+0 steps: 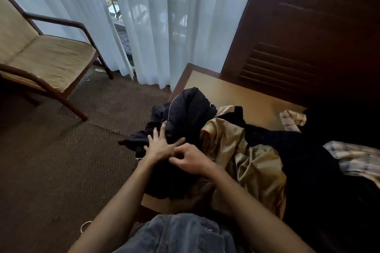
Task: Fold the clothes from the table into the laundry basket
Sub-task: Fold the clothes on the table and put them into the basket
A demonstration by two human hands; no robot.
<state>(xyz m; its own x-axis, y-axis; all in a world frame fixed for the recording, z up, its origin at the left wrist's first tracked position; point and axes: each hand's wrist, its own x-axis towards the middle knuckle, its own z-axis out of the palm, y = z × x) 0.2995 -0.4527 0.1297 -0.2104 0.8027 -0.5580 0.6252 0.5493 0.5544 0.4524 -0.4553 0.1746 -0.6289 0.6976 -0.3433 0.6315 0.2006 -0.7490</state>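
Table (242,96): wood, smooth, faint satin sheen, centre right of frame. Dark navy garment (191,109): matt cloth, thin pale piping. Tan garment (236,146): cloth with soft sheen, crumpled. Plaid cloth (355,158), right edge: woven, matt. Carpet (61,160): rough, coarse brown weave. Armchair (47,59), upper left: dark polished wood frame, matt beige fabric cushions. Curtains (164,16): sheer white fabric. Louvred door (308,37), upper right: dark wood.

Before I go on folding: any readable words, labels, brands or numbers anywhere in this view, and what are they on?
None can be read. The dark garment under the left hand and right hand shows only thin white piping. The tan garment and patterned cloth show no lettering.
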